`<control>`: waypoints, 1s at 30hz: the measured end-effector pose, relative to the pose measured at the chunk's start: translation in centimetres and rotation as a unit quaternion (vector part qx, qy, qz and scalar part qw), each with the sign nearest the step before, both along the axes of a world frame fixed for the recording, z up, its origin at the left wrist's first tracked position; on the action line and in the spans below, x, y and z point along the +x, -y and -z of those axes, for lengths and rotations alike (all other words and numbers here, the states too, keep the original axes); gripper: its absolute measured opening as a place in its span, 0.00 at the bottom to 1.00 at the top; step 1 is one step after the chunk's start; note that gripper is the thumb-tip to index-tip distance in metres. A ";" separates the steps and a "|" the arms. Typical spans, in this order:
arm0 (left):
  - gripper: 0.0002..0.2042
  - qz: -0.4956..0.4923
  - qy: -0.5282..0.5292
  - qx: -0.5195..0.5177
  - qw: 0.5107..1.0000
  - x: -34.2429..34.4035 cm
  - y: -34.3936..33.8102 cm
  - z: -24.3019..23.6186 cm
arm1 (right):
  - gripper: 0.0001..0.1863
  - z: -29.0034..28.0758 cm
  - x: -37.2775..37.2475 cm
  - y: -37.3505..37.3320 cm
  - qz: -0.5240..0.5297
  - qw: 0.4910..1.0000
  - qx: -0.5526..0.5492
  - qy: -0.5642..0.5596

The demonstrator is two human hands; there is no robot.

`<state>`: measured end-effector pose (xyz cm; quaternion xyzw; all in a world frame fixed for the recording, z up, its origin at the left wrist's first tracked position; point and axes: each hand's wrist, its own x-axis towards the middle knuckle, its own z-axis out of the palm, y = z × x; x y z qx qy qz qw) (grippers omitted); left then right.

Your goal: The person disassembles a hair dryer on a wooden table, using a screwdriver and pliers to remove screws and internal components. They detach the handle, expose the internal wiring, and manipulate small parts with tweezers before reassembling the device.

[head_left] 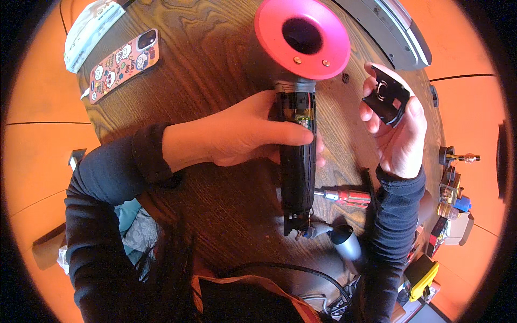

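Head view: fingers of the left hand (237,129) wrap closely around the handle (298,177) of the hair dryer (296,102), above the table (215,202). Fingers of the right hand (403,141), partly curled, grip a black-lined shell (389,99), right of the handle.

On the phone case (123,68), some short words are printed in small letters, placed among the cartoon figures. The white packet (92,33), which lies near it, also carries printing along its side, but these letters are too small for reading surely.
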<state>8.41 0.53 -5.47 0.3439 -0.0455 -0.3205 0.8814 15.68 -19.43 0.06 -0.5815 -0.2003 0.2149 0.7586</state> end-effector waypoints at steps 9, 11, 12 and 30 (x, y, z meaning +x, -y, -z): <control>0.24 -0.006 0.065 0.069 0.996 -0.2 0.0 0.1 | 0.25 0.1 -0.6 -0.6 -0.022 0.990 0.088 -0.104; 0.23 -0.011 0.062 0.072 0.995 -0.3 0.1 -0.1 | 0.24 0.2 -0.7 -0.6 -0.028 0.990 0.084 -0.106; 0.23 -0.012 0.066 0.078 0.995 -0.3 0.1 -0.2 | 0.23 0.2 -0.7 -0.6 -0.032 0.991 0.082 -0.105; 0.24 -0.013 0.149 0.156 0.976 -0.3 -0.5 -1.0 | 0.07 0.2 -2.7 -1.3 -0.086 0.918 -0.031 -0.385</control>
